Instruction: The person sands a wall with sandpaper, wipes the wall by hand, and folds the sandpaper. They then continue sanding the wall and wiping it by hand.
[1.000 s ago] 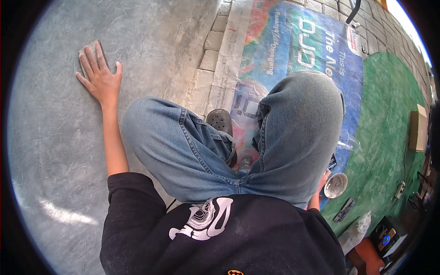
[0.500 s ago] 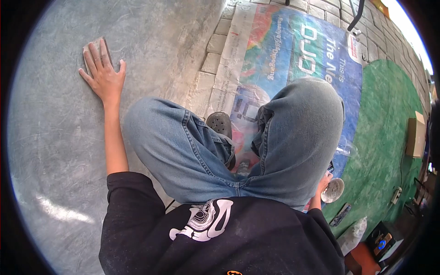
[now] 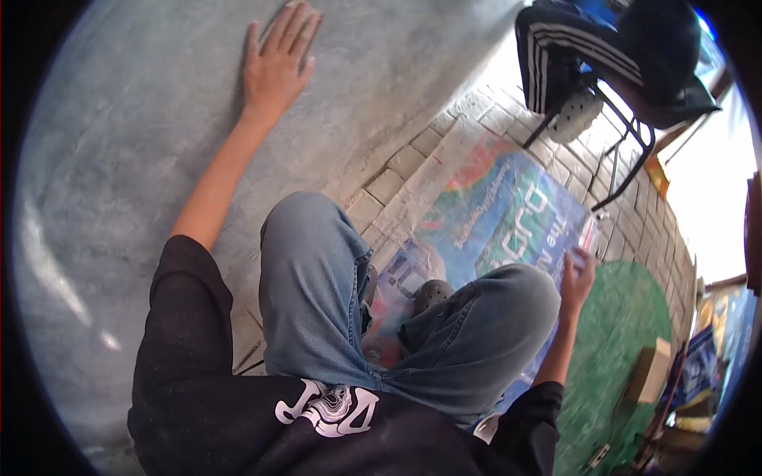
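Observation:
At the upper left, my left hand [image 3: 278, 75] lies flat on the grey surface [image 3: 159, 119], palm down, fingers stretched and slightly apart. Something thin and greyish may lie under its fingertips, but its outline is unclear. My right hand [image 3: 579, 278] is raised beside my bent right knee [image 3: 520, 297], near the edge of the printed banner [image 3: 468, 202]. Its fingers are curled together, and whatever they hold is too small and blurred to make out. Both my feet rest on the banner between my knees, in dark clogs [image 3: 432, 295].
A person in dark striped clothing [image 3: 587, 47] sits on a black-framed chair [image 3: 627, 159] at the upper right, on paving bricks [image 3: 409, 163]. A green floor area [image 3: 615, 333] holds a cardboard box [image 3: 649, 370]. Part of a pale round object [image 3: 486, 428] shows by my right thigh.
The view has turned, bringing the seated person into sight. My left hand has slid forward over the grey surface. My right hand has left the bowl's side and come up past my knee.

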### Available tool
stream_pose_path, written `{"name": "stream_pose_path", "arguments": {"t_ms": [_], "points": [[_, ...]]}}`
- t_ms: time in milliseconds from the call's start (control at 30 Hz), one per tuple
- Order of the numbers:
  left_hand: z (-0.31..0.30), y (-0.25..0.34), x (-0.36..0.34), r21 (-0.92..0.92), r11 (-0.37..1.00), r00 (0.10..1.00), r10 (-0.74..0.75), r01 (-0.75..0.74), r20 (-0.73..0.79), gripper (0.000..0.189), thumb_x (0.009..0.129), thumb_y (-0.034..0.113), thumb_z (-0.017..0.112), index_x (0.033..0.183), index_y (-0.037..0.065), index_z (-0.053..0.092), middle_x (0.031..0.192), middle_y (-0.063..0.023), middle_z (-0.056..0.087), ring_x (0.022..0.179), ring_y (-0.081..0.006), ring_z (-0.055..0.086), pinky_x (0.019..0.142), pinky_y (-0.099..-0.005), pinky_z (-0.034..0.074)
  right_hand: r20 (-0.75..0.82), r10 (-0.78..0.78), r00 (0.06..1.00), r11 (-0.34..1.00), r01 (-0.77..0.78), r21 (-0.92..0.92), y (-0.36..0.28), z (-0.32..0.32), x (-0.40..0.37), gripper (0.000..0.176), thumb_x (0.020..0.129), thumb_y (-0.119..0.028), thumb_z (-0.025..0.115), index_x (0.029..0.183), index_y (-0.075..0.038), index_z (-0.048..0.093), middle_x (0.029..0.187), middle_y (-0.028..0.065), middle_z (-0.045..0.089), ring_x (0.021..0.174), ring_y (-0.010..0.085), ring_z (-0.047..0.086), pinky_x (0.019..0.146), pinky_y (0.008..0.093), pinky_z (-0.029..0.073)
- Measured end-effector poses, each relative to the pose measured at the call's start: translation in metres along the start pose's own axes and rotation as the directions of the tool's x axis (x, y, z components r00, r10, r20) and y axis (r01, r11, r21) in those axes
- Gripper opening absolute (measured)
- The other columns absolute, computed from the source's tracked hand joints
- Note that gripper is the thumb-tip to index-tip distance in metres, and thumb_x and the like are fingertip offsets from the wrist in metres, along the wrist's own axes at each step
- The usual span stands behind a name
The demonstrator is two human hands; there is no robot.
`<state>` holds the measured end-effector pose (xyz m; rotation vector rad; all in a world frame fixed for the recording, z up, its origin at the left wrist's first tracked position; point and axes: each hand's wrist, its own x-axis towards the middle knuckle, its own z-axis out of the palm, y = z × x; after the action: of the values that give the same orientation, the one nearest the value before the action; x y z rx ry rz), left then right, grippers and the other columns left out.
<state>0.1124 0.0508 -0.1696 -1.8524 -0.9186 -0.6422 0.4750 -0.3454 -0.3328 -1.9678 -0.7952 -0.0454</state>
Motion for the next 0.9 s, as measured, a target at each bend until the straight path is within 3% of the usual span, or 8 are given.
{"name": "stream_pose_path", "arguments": {"t_ms": [167,233,367,467,567,667,733,900], "points": [[0.001,-0.002,-0.027,0.039,0.999,0.988,-0.034,0.028,0.152,0.07,0.082,0.041,0.055,0.142,0.029,0.021,0.148,0.0062,0.017,0.136,-0.0111,0.015,0.108,-0.0455,0.016,-0.036,-0.311,0.95,0.95,0.312,0.031,-0.111,0.012,0.106,0.03,0.084,-0.023,0.062,0.106,-0.004,0.058,0.102,0.0108,0.057,0.085,0.0185,0.058,0.066,0.0297,0.047],[0.003,-0.002,-0.034,0.011,1.0,0.986,-0.008,0.006,0.166,0.071,0.081,0.042,0.055,0.142,0.028,0.021,0.149,0.0063,0.015,0.136,-0.0107,0.013,0.109,-0.0451,0.014,-0.076,-0.464,0.882,0.884,0.467,0.023,-0.15,0.024,0.131,0.031,0.084,-0.024,0.062,0.106,-0.003,0.058,0.102,0.0112,0.057,0.085,0.0187,0.058,0.063,0.0282,0.047],[0.005,-0.001,-0.04,0.039,0.999,0.988,-0.006,0.0,0.153,0.071,0.081,0.043,0.054,0.142,0.027,0.022,0.148,0.0062,0.016,0.136,-0.0106,0.014,0.109,-0.0448,0.012,0.155,-0.413,0.898,0.865,0.333,0.374,-0.224,0.06,0.128,0.028,0.084,-0.022,0.061,0.107,-0.006,0.059,0.098,0.0061,0.06,0.083,0.0163,0.06,0.063,0.0258,0.048],[0.006,-0.001,-0.041,-0.006,1.0,0.994,-0.01,0.011,0.107,0.068,0.081,0.034,0.054,0.141,0.026,0.025,0.148,0.0061,0.019,0.136,-0.0104,0.016,0.109,-0.0445,0.012,0.347,-0.415,0.841,0.858,0.235,0.457,-0.265,0.089,0.09,0.031,0.085,-0.023,0.06,0.11,-0.003,0.058,0.102,0.0084,0.061,0.086,0.0172,0.061,0.067,0.0263,0.05],[0.004,0.0,-0.045,0.076,0.997,0.994,0.026,-0.034,0.103,0.067,0.078,0.023,0.054,0.14,0.025,0.028,0.147,0.0057,0.023,0.135,-0.0102,0.019,0.109,-0.0433,0.014,0.464,-0.551,0.694,0.817,0.335,0.469,-0.272,0.128,0.063,0.033,0.086,-0.024,0.059,0.111,-0.002,0.056,0.104,0.0131,0.062,0.09,0.0211,0.061,0.071,0.0301,0.05],[-0.001,0.0,-0.044,-0.056,0.998,0.996,0.016,-0.011,0.088,0.069,0.076,0.017,0.053,0.14,0.024,0.029,0.146,0.0052,0.025,0.134,-0.01,0.021,0.11,-0.0424,0.015,0.507,-0.577,0.64,0.815,0.409,0.412,-0.268,0.148,0.034,0.031,0.084,-0.023,0.059,0.108,-0.003,0.057,0.103,0.0155,0.061,0.09,0.0268,0.061,0.074,0.0343,0.049],[-0.003,0.0,-0.045,-0.119,0.993,0.993,0.028,-0.014,0.111,0.068,0.076,0.018,0.053,0.139,0.024,0.03,0.146,0.0049,0.025,0.134,-0.0098,0.021,0.11,-0.0422,0.015,0.52,-0.694,0.499,0.699,0.638,0.321,-0.262,0.154,0.026,0.028,0.082,-0.021,0.06,0.104,-0.003,0.057,0.1,0.0157,0.06,0.09,0.032,0.059,0.077,0.038,0.046],[-0.004,0.001,-0.045,-0.101,0.995,0.993,0.024,-0.013,0.116,0.065,0.077,0.015,0.051,0.139,0.023,0.032,0.145,0.0043,0.026,0.134,-0.0107,0.022,0.11,-0.0437,0.016,0.508,-0.699,0.504,0.699,0.631,0.335,-0.261,0.159,0.028,0.026,0.082,-0.021,0.06,0.101,-0.004,0.057,0.098,0.0154,0.059,0.091,0.0346,0.056,0.078,0.0399,0.044]]}}
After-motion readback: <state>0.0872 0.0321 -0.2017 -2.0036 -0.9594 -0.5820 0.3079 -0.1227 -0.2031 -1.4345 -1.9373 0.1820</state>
